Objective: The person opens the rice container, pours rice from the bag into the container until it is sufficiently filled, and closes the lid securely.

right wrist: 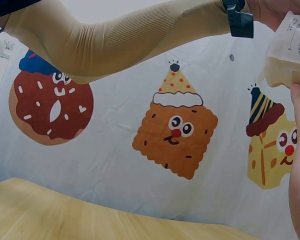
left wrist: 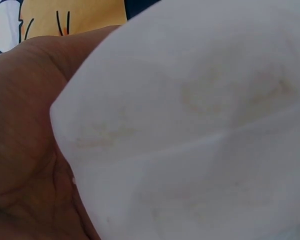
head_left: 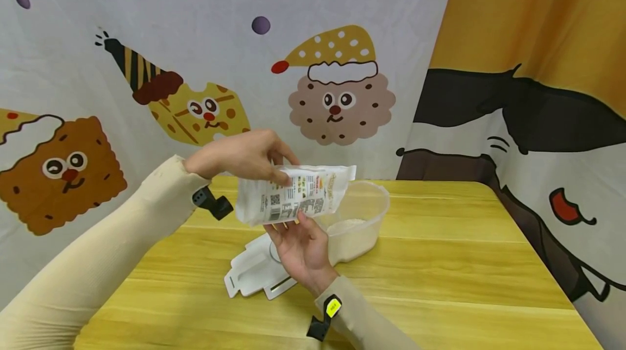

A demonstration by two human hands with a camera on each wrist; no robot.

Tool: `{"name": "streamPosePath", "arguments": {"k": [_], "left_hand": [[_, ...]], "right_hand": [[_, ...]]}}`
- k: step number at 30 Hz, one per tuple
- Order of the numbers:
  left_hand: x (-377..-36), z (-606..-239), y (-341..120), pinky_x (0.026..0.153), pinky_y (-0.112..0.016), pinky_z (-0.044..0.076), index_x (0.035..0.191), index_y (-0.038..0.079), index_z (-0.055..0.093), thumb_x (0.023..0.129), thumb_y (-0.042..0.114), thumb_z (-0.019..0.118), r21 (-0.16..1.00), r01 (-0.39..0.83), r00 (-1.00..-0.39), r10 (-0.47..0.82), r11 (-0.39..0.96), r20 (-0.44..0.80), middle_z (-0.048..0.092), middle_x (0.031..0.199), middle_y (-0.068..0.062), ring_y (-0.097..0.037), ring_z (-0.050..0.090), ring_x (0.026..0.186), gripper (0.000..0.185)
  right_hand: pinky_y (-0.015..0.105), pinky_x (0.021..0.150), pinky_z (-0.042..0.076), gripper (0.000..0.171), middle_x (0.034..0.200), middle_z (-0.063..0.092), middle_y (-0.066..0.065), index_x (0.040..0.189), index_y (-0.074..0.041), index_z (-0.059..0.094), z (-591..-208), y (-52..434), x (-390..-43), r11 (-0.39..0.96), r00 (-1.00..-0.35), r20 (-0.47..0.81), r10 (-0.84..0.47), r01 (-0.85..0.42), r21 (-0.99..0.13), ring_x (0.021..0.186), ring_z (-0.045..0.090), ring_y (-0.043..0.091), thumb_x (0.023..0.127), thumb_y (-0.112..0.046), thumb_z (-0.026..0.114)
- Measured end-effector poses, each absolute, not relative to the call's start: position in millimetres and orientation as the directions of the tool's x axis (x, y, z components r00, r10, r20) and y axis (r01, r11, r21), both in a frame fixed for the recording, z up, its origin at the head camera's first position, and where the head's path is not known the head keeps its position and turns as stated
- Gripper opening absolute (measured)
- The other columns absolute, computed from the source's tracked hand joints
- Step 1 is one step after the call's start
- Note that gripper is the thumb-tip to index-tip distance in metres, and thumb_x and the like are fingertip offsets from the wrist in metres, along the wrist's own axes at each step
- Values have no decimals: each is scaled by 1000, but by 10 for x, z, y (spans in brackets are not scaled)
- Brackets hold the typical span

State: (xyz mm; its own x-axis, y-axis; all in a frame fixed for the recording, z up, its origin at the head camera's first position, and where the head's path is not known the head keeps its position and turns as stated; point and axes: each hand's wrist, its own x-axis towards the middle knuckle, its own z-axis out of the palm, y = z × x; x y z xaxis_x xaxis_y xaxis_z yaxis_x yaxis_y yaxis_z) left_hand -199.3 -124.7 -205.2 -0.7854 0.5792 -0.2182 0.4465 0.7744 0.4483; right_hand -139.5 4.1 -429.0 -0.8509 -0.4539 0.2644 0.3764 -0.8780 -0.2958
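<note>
A white printed food bag is held in the air, tilted, above the table. My left hand grips its upper edge from above, with the thumb on the printed face. From below, my right hand holds the lower edge, palm up, thumb against the front. In the left wrist view, the pale bag covers most of the picture beside the palm. The right wrist view catches the bag's barcode end. Behind the bag's right end stands a clear plastic container with pale, fine-grained contents in its bottom.
A white plastic lid-like piece lies flat on the wooden table, partly hidden by the right hand. Behind the table hangs a cartoon-printed curtain.
</note>
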Motion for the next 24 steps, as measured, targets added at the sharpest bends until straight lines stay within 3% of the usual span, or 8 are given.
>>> {"name": "streamPosePath", "arguments": {"k": [24], "left_hand": [[-2042, -2042, -1217, 68, -30, 60, 128, 14, 72, 90, 25, 79, 418, 437, -788, 563, 797, -250, 78, 87, 0, -14, 73, 75, 40]], "right_hand": [[33, 116, 45, 37, 139, 55, 0, 144, -25, 44, -4296, 34, -1413, -883, -851, 282, -443, 360, -301, 134, 56, 18, 107, -20, 39]]}}
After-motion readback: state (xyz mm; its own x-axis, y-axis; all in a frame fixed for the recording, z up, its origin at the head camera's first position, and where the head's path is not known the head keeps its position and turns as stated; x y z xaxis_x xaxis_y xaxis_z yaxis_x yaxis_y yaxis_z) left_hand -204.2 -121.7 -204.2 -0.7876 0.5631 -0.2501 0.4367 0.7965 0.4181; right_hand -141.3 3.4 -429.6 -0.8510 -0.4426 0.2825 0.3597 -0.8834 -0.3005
